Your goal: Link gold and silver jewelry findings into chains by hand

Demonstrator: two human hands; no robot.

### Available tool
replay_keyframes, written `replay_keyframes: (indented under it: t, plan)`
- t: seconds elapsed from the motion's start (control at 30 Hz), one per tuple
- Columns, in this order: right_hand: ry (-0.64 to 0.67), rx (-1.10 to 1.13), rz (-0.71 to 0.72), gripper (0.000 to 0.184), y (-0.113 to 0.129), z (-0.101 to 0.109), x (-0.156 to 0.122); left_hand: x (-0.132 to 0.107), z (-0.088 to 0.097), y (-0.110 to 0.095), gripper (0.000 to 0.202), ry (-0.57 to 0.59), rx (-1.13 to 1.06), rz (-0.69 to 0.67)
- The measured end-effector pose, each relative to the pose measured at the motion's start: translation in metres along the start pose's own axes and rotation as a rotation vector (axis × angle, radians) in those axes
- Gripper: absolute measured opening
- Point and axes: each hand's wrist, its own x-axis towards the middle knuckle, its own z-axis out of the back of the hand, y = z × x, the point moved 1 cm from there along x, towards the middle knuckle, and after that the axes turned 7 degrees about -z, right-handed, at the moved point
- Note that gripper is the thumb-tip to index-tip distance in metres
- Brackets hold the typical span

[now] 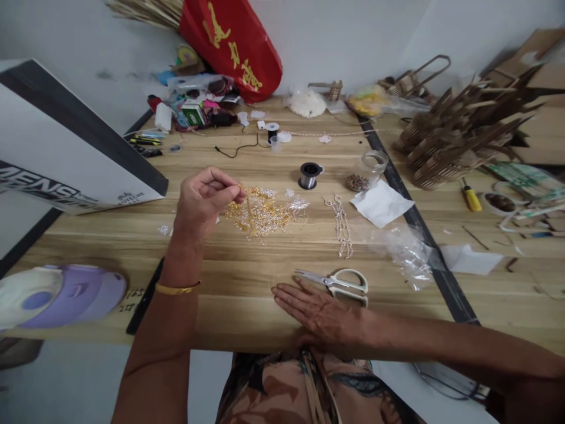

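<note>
My left hand (205,197) is raised at the left edge of a loose pile of small gold and silver beads or findings (265,218). Its thumb and forefinger are pinched together, and what they hold is too small to make out against the gold pieces. My right hand (320,306) lies flat near the table's front edge, fingers stretched out to the left. Just beyond it are scissors (348,282) with white handles, blades pointing left. Right of the pile lie silvery beaded chains (342,229).
Behind the pile stands a spool of wire (309,176), with a glass jar (368,171) of beads and white paper (382,203) to its right. A clear plastic bag (408,256) lies farther right. A large box (75,147) leans at left; small woven baskets (441,147) crowd the right.
</note>
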Motion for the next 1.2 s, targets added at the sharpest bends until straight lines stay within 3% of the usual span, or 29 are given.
replay_keyframes:
  t: [0.47, 0.57, 0.7, 0.83, 1.2]
  plan:
    - [-0.137, -0.125, 0.117, 0.084, -0.063, -0.010, 0.072, 0.018, -0.022, -0.003, 0.010, -0.028, -0.001, -0.056]
    - [-0.111, -0.140, 0.115, 0.080, -0.066, -0.004, 0.088, 0.020, -0.024, -0.005, 0.009, -0.031, -0.047, -0.070]
    - [-0.057, -0.135, 0.244, 0.070, -0.056, 0.002, 0.105, 0.021, -0.025, -0.006, 0.008, -0.037, -0.103, -0.087]
    - [-0.041, -0.116, 0.295, 0.074, -0.056, 0.002, 0.121, 0.021, -0.023, -0.005, 0.007, -0.041, -0.071, -0.075]
    - [-0.062, -0.172, 0.262, 0.076, -0.103, 0.015, 0.149, 0.024, -0.016, -0.005, 0.008, -0.066, -0.090, -0.107]
